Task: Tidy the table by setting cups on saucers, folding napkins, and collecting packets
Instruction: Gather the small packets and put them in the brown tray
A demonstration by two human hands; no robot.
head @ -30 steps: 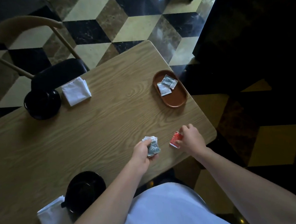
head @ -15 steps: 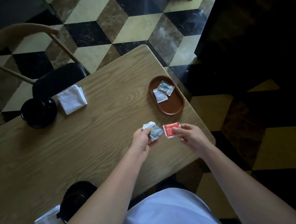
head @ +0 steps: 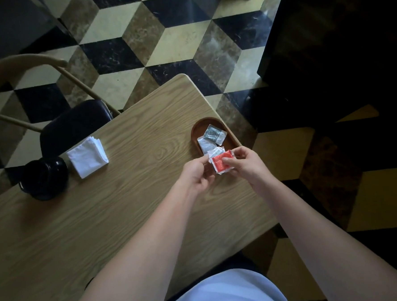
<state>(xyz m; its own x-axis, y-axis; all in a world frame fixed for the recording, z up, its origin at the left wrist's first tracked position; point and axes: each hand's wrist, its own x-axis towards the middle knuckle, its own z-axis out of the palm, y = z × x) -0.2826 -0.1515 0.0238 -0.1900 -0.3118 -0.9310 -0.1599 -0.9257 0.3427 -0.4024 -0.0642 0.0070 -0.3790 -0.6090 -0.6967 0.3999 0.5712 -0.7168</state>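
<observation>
Both hands meet just in front of the brown oval tray [head: 197, 129], above the table's right side. My right hand [head: 248, 164] pinches a red packet [head: 219, 164]. My left hand [head: 197, 173] holds grey-white packets [head: 215, 152] that peek out behind the red one. Two grey and white packets [head: 211, 135] lie in the tray. A black cup on a black saucer [head: 43, 178] sits at the far left, with a folded white napkin [head: 87, 154] beside it.
The wooden table [head: 103, 214] ends close to the right of the tray. A chair with a dark seat [head: 75, 125] and curved wooden back stands behind the table's left end. The floor is patterned tile, with dark furniture at the right.
My right hand lifted the red packet off the table and both hands moved forward and together, up to the tray. The view tilted so the near cup and napkin left the frame.
</observation>
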